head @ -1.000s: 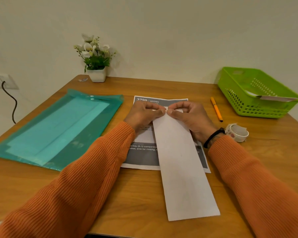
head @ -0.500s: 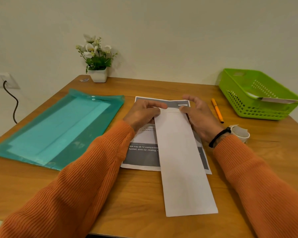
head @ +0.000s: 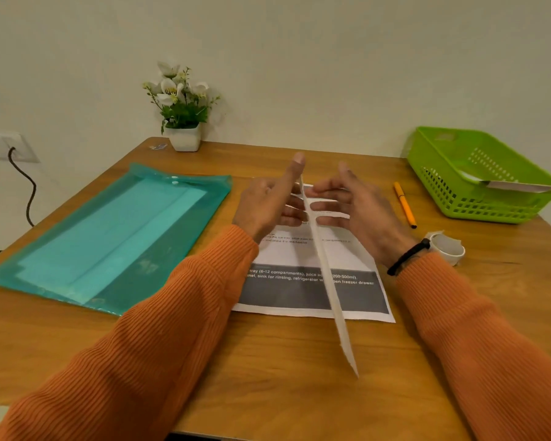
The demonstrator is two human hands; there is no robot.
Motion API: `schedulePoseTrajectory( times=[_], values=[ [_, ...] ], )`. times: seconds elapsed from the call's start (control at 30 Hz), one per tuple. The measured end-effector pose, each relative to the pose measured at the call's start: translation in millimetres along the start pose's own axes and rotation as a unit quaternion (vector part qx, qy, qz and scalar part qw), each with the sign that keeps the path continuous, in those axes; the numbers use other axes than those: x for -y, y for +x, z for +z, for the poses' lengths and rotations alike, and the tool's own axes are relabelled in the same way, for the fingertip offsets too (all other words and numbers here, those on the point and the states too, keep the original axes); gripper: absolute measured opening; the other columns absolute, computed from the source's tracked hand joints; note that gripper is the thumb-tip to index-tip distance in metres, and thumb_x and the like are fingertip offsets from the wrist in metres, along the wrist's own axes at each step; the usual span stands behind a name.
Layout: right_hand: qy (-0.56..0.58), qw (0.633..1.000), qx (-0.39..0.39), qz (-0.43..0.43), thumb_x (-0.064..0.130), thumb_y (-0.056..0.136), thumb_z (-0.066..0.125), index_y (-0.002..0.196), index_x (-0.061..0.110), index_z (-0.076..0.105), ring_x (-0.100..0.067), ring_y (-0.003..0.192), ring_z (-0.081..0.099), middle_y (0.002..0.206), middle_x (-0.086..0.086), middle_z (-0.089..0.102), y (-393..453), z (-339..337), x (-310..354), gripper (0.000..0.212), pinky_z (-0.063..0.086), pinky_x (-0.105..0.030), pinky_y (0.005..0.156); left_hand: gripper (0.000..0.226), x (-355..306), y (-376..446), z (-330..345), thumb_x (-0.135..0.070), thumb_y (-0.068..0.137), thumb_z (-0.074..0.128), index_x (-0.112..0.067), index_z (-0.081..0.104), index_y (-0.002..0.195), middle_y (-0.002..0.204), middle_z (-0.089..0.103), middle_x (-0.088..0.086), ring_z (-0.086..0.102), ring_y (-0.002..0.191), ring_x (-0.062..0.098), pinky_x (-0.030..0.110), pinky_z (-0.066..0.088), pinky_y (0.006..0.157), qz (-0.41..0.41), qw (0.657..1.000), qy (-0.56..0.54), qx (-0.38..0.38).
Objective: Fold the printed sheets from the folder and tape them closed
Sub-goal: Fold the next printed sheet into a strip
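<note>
A folded white paper strip (head: 331,291) stands on edge, lifted off the table and slanting toward me. My left hand (head: 264,205) and my right hand (head: 363,211) face each other at its far end, their outstretched fingers touching it from either side, thumbs pointing up. Beneath it a printed sheet (head: 283,294) with a dark grey band lies flat on the wooden table (head: 299,377). The teal folder (head: 109,237) lies to the left with paper inside. A roll of tape (head: 447,248) sits by my right wrist.
An orange pen (head: 404,205) lies right of the sheet. A green basket (head: 458,198) at the far right holds a folded sheet (head: 516,186). A small potted flower (head: 185,138) stands at the table's back edge. A wall socket (head: 0,148) with a cable is at left.
The folded strip lay flat on the printed sheet with both hands pressing its far end. It has been lifted and turned on edge between my hands, which have risen off the table.
</note>
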State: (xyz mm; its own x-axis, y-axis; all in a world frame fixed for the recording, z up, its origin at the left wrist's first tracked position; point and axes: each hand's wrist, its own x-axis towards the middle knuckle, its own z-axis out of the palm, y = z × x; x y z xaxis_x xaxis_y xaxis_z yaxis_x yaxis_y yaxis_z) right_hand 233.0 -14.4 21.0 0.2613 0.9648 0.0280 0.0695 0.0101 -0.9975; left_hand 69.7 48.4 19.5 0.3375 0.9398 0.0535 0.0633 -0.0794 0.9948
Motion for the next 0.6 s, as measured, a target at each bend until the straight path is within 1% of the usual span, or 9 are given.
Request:
schedulePoseTrajectory(
  times=[0.07,0.1,0.17,0.23,0.27,0.33,0.43,0.53,0.6],
  values=[
    [-0.035,0.999,0.015,-0.022,0.055,0.106,0.045,0.113,0.01,0.074,-0.023,0.114,0.071,0.117,0.002,0.078,-0.6,-0.1,-3.0,0.054,0.058,-0.042,0.096,0.074,1.0,3.2,-6.2,-0.064,0.091,0.062,0.008,0.073,0.099,0.088,0.078,0.016,0.077,0.082,0.031,0.037,0.065,0.071,-0.021,1.0,-0.014,0.007],
    [-0.043,0.999,0.015,-0.029,0.054,0.105,0.05,0.111,0.011,0.075,-0.02,0.114,0.071,0.117,0.004,0.078,-1.3,0.1,-3.9,0.05,0.058,-0.041,0.097,0.065,2.8,4.4,-8.9,-0.055,0.093,0.067,0.01,0.072,0.097,0.088,0.078,0.017,0.076,0.083,0.034,0.039,0.065,0.074,-0.018,1.0,-0.012,0.007],
    [-0.051,0.998,-0.002,-0.041,0.049,0.1,0.063,0.109,0.016,0.078,-0.014,0.111,0.072,0.115,0.006,0.078,-1.8,0.4,-6.5,0.037,0.059,-0.042,0.098,0.035,8.1,7.9,-14.2,-0.031,0.096,0.071,0.0,0.071,0.083,0.078,0.075,0.011,0.073,0.072,0.028,0.035,0.062,0.068,-0.014,1.0,-0.001,-0.012],
    [-0.052,0.997,-0.031,-0.047,0.041,0.091,0.078,0.109,0.019,0.077,-0.013,0.107,0.074,0.112,0.003,0.079,-0.5,-0.3,-9.3,0.029,0.06,-0.046,0.098,0.026,13.7,13.3,-19.1,-0.024,0.095,0.07,-0.009,0.065,0.075,0.071,0.069,0.005,0.065,0.065,0.019,0.03,0.054,0.065,-0.024,0.999,0.015,-0.04],
    [-0.046,0.997,-0.037,-0.043,0.036,0.087,0.083,0.111,0.018,0.076,-0.015,0.105,0.074,0.111,0.0,0.079,0.1,-1.2,-10.8,0.031,0.06,-0.049,0.097,0.022,15.6,15.7,-21.3,-0.025,0.094,0.07,-0.011,0.063,0.079,0.074,0.066,0.007,0.062,0.066,0.019,0.031,0.051,0.066,-0.033,0.998,0.012,-0.053],
    [-0.012,1.0,-0.016,-0.004,0.025,0.085,0.086,0.122,0.016,0.07,-0.024,0.101,0.077,0.109,-0.007,0.08,-1.1,-2.7,-11.0,0.041,0.062,-0.05,0.092,0.014,17.1,18.4,-25.0,-0.023,0.092,0.071,-0.013,0.063,0.087,0.08,0.061,0.008,0.056,0.07,0.022,0.036,0.048,0.069,-0.043,0.995,-0.024,-0.091],
    [0.023,0.995,0.056,0.073,0.016,0.085,0.085,0.133,0.016,0.06,-0.027,0.095,0.079,0.108,-0.011,0.08,-5.2,-6.2,-6.4,0.054,0.065,-0.036,0.072,0.013,20.7,22.3,-31.1,-0.017,0.092,0.07,-0.013,0.06,0.083,0.083,0.058,0.011,0.056,0.072,0.026,0.039,0.051,0.068,-0.051,0.983,-0.076,-0.158],
    [0.009,0.99,0.1,0.103,0.011,0.085,0.084,0.13,0.017,0.062,-0.027,0.095,0.079,0.11,-0.011,0.08,-5.1,-11.5,-2.5,0.051,0.062,-0.03,0.066,0.009,19.2,24.6,-35.4,-0.017,0.094,0.068,-0.011,0.063,0.089,0.092,0.069,0.02,0.068,0.082,0.03,0.043,0.06,0.08,-0.064,0.971,-0.112,-0.202],
    [0.001,0.99,0.096,0.101,0.009,0.086,0.083,0.126,0.015,0.065,-0.026,0.097,0.079,0.111,-0.01,0.08,-4.3,-13.9,-0.2,0.045,0.063,-0.03,0.067,0.014,16.3,26.5,-38.8,-0.018,0.096,0.067,-0.012,0.061,0.085,0.097,0.072,0.015,0.072,0.088,0.026,0.043,0.062,0.088,-0.079,0.965,-0.12,-0.221]
  ],
)
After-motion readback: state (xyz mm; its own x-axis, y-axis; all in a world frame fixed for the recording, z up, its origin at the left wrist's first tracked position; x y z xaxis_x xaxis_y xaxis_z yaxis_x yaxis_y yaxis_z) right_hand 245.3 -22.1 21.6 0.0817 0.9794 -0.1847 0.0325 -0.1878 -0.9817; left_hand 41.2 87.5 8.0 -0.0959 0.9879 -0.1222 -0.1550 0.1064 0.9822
